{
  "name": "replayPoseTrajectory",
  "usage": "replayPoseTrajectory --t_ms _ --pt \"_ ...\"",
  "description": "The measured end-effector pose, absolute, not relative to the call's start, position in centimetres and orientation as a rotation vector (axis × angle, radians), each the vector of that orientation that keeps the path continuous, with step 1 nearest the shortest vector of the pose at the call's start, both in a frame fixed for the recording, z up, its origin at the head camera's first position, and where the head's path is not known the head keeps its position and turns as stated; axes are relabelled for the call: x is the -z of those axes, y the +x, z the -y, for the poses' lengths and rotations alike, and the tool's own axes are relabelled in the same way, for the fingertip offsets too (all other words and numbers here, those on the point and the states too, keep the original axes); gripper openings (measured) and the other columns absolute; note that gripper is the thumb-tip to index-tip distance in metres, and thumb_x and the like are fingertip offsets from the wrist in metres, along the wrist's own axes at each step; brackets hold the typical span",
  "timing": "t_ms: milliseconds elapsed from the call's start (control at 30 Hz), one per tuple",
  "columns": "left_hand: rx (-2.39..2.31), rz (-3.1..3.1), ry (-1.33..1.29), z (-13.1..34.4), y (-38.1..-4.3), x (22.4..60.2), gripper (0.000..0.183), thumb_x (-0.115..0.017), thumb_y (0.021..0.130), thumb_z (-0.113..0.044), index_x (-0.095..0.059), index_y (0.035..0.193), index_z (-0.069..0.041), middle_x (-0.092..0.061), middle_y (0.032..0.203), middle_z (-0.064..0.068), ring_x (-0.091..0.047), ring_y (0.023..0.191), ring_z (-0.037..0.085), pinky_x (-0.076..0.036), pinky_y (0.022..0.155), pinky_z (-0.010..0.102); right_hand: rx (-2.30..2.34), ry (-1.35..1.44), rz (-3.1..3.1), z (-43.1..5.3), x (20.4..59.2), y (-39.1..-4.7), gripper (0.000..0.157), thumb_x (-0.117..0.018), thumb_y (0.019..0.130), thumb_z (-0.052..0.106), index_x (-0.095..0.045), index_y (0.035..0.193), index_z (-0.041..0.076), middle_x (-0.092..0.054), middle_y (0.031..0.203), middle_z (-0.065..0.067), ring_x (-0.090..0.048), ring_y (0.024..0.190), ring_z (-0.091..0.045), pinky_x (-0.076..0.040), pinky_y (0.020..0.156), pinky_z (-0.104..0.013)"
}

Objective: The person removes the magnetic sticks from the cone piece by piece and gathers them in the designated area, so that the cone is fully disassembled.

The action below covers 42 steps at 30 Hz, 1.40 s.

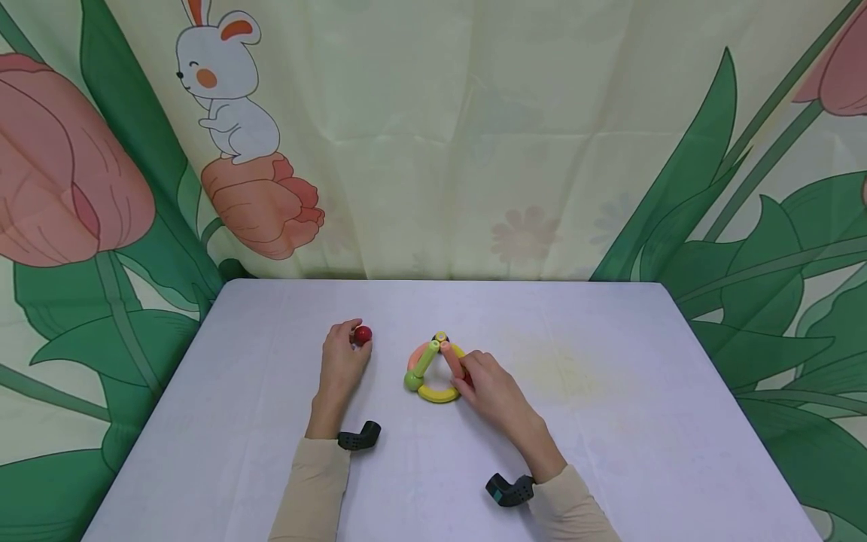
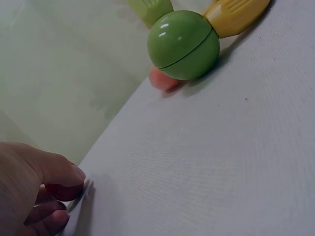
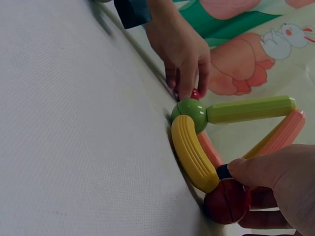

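On the left, my left hand [image 1: 344, 360] pinches a small red ball [image 1: 363, 336] at the table top. My right hand [image 1: 493, 385] grips a straight pink stick [image 1: 452, 361] near its lower end. That stick belongs to a magnetic-toy frame whose base is a ring of curved rods, including a yellow curved rod [image 3: 193, 153] and a pink one. A green ball [image 2: 183, 45], another red ball [image 3: 227, 201] and a dark blue ball [image 3: 224, 171] join the ring. From the green ball a light green stick [image 3: 252, 109] leans up, its top meeting the pink stick's top.
The white-covered table [image 1: 643, 421] reaches back to a printed curtain [image 1: 433, 150]. Each wrist carries a black camera: the left wrist camera [image 1: 360, 436] and the right wrist camera [image 1: 509, 491] sit just above the cloth.
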State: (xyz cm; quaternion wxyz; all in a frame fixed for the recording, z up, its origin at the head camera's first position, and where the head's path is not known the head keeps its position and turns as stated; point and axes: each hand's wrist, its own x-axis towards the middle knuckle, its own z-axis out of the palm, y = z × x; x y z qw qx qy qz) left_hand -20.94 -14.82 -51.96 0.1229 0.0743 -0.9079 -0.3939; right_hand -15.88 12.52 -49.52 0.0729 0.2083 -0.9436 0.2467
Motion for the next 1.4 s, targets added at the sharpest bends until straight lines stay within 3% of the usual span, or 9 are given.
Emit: replayPoseTrajectory --t_ms 233,500,967,1400 --pt "1.144 2.639 0.198 15.0 -20.9 51.7 0.047 -0.074 0.088 -0.014 -0.060 0.132 -0.004 -0.057 0.129 0.019 -0.057 0.108 0.032 -0.054 0.095 0.047 -0.751 0.620 2.836 -12.5 49.3 -15.8 0.018 -0.075 0.090 0.020 -0.064 0.099 0.009 -0.063 0.097 -0.004 -0.053 0.088 -0.016 -0.054 0.078 -0.035" --pt "1.065 2.690 0.189 14.8 -20.6 50.8 0.049 -0.072 0.090 -0.024 -0.058 0.135 -0.008 -0.053 0.136 0.016 -0.050 0.126 0.032 -0.052 0.102 0.046 -0.737 0.609 2.847 -12.5 49.0 -15.7 0.036 -0.076 0.089 0.023 -0.065 0.116 0.002 -0.065 0.105 -0.007 -0.056 0.093 -0.018 -0.056 0.081 -0.036" --pt "1.040 2.583 -0.005 13.3 -19.7 47.6 0.045 -0.073 0.090 -0.026 -0.063 0.130 -0.007 -0.057 0.131 0.017 -0.052 0.122 0.034 -0.055 0.096 0.050 -0.736 0.634 2.787 -12.6 48.7 -15.7 0.043 -0.074 0.091 0.025 -0.062 0.125 0.003 -0.067 0.110 -0.009 -0.060 0.096 -0.020 -0.057 0.082 -0.036" --pt "1.047 2.628 -0.210 10.5 -18.3 45.3 0.041 -0.068 0.095 -0.025 -0.062 0.131 -0.008 -0.067 0.113 0.011 -0.063 0.089 0.025 -0.055 0.075 0.035 -0.781 0.679 2.665 -12.2 47.9 -15.6 0.044 -0.077 0.089 0.020 -0.062 0.126 0.004 -0.069 0.110 -0.010 -0.063 0.100 -0.021 -0.059 0.084 -0.036"
